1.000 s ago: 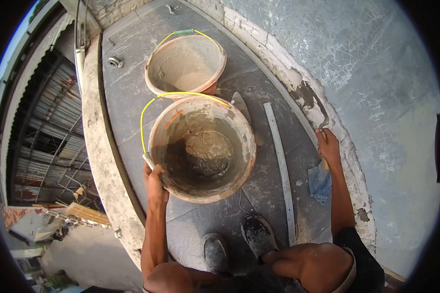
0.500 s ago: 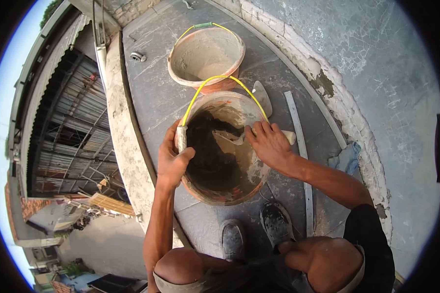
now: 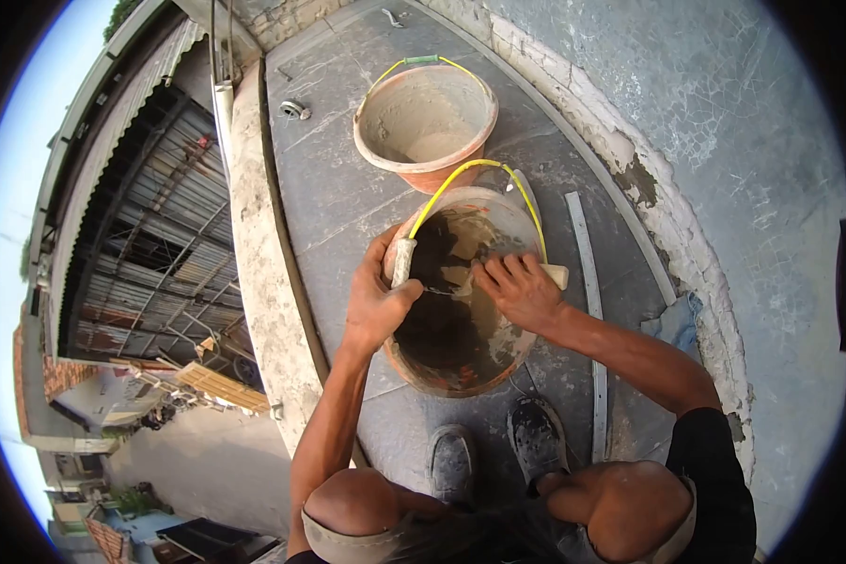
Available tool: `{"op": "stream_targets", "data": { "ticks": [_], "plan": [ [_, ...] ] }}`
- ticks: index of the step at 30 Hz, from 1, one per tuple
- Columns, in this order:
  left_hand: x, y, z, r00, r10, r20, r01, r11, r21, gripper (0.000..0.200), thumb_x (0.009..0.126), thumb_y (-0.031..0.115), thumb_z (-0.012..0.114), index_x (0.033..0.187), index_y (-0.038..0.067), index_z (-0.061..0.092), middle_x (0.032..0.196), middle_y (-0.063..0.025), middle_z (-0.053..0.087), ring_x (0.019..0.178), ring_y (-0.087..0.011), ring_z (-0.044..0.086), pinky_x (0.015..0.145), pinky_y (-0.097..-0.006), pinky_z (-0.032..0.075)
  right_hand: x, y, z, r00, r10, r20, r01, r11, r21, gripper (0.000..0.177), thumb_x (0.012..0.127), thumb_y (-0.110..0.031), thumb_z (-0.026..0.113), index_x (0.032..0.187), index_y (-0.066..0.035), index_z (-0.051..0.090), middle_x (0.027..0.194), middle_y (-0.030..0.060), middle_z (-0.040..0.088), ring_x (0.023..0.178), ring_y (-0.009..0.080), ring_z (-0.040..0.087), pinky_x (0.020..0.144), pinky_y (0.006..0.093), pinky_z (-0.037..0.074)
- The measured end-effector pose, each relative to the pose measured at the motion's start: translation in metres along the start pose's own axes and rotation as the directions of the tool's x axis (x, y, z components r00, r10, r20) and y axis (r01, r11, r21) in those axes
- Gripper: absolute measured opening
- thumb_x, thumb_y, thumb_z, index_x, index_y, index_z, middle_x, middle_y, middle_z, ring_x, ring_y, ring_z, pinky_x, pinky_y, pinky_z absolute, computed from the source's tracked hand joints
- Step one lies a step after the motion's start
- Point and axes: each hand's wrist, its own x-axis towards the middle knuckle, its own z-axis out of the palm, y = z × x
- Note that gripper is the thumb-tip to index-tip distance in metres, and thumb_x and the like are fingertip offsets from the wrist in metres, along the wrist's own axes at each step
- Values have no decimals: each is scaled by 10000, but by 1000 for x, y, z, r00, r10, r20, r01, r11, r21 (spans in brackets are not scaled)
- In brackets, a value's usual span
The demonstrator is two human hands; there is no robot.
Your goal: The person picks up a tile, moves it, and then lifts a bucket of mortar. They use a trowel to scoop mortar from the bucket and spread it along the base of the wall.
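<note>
Both fists closed: left hand [image 3: 376, 305] clamps the rim of the likely heavy, mortar-slick orange plastic bucket [image 3: 446, 385], right hand [image 3: 522, 291] the wooden-handled trowel [image 3: 557, 275].

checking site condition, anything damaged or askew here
Yes: along the foot of the wall the plaster has broken away in patches, and the wall's paint is cracked. A rag lies crumpled beside it.

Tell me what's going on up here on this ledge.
A person crouches on a slab ledge over the near bucket. The left hand holds it at the rim. The right hand holds a trowel inside it, with the blade against dark wet mortar. A second bucket stands just behind, and a metal straightedge lies on the slab to the right.
</note>
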Motion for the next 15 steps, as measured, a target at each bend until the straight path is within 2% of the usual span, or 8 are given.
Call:
{"op": "stream_targets", "data": {
  "ticks": [2,4,6,8,10,12,13,15],
  "plan": [
    [0,-7,3,999,46,-6,-45,992,114,657,611,-33,518,1258,-54,401,1147,-95,512,1086,-168,469,962,-264,330,3,-4,2,999,-25,-48,26,1000,5,313,779,-197,525,1053,-52,565,889,49,507,795,188,473,687,329,371],
    [-2,-10,2,999,38,-26,-36,995,98,657,613,-26,525,1258,-50,403,1142,-94,513,1078,-169,474,957,-266,334,-8,-11,-4,990,-133,-46,134,991,8,316,779,-200,527,1055,-49,566,893,55,511,797,192,484,686,331,381],
    [-4,-9,4,999,41,-35,-39,997,71,656,615,-18,533,1258,-46,406,1137,-93,514,1070,-170,478,951,-269,338,-21,-16,-9,987,-159,-36,158,987,-33,322,773,-203,536,1053,-48,571,883,51,524,796,191,499,683,330,394],
    [-7,-9,6,992,91,-84,-77,983,164,632,618,-2,553,1240,-19,442,1101,-123,553,1043,-193,519,924,-287,376,-26,-10,-12,971,-234,39,233,972,24,305,763,-204,549,1021,-46,590,860,45,535,791,188,510,683,329,402],
    [-10,-11,12,988,111,-107,-88,976,201,620,619,5,563,1231,-5,460,1083,-138,572,1029,-205,540,911,-296,395,-31,-3,-14,967,-253,33,249,964,94,274,754,-189,552,979,-42,605,847,40,542,790,184,513,679,327,399],
    [-11,-12,16,986,88,-139,-72,991,114,625,617,-1,559,1233,-12,455,1108,-150,562,1059,-221,531,932,-300,381,-34,-2,-18,985,-93,143,72,987,144,253,750,-183,548,947,-40,614,860,51,551,787,186,512,663,330,390],
    [-11,-12,18,986,93,-138,-78,991,110,625,617,-1,559,1233,-12,455,1108,-150,562,1059,-221,531,932,-300,381,-33,-2,-20,985,-94,143,74,988,137,253,750,-183,548,947,-40,614,860,51,551,787,186,512,663,330,390],
    [-13,-14,23,984,150,-101,-129,973,191,657,625,-18,543,1265,-45,398,1141,-128,522,1071,-186,497,950,-283,360,-29,-9,-24,977,21,210,-22,1000,3,244,743,-168,545,932,-34,623,831,69,563,766,190,512,645,337,383]
  ]
}}
